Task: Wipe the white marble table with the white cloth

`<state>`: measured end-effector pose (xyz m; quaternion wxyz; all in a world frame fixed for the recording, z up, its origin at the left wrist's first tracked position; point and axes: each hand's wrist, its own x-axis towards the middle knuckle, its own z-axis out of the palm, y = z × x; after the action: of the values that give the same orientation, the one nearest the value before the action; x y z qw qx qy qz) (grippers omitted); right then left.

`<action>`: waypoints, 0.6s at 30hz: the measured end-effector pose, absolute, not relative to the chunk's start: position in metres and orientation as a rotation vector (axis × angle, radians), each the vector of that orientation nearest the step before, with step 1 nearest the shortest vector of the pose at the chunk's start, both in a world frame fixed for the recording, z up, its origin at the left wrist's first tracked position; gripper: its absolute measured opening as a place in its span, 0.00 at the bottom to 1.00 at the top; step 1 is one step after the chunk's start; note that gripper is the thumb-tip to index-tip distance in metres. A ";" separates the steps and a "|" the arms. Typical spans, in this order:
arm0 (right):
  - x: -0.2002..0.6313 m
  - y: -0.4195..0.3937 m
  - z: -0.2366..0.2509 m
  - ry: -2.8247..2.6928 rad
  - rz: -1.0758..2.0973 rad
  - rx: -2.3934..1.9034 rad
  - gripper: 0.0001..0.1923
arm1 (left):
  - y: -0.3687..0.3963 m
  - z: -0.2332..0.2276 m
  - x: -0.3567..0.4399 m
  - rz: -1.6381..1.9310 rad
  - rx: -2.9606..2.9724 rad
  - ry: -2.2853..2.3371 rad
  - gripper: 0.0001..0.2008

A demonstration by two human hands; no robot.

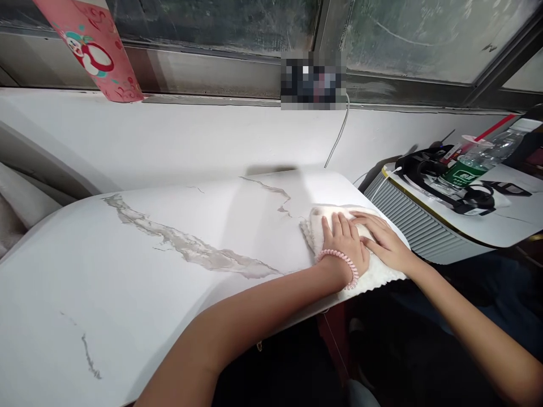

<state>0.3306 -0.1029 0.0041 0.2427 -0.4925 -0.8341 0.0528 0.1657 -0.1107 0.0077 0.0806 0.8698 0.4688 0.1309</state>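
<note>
A left hand (pixel 347 246) with a pink coiled band at the wrist and a right hand (pixel 389 246) lie side by side, fingers outstretched, palms down on a folded white cloth (pixel 378 278). The cloth rests at the right end of a white marble-patterned table (pixel 139 282), near a ribbed cabinet (pixel 418 217) holding a plastic bottle (pixel 464 172).

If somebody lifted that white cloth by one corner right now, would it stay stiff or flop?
Probably flop: the white cloth looks soft and fuzzy, and its near edge seems to droop past the table. It may also unfold, since its left side appears layered. Pushed, it would likely wrinkle rather than roll, as it lies fairly flat.
</note>
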 end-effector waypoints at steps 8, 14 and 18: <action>0.314 -0.037 -0.003 -2.283 0.090 -1.295 0.18 | -0.045 0.002 0.147 0.432 2.636 1.443 0.30; 0.286 0.036 -0.009 -2.275 0.073 -1.239 0.17 | 0.016 0.006 0.124 0.360 2.525 1.590 0.29; 0.275 0.069 -0.010 -2.239 0.111 -1.247 0.17 | 0.044 0.008 0.117 0.348 2.494 1.658 0.29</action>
<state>0.2745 0.0690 -0.0104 0.2843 -0.4662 -0.8367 0.0416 0.1171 0.0442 0.0077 0.0634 0.8255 0.5489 0.1153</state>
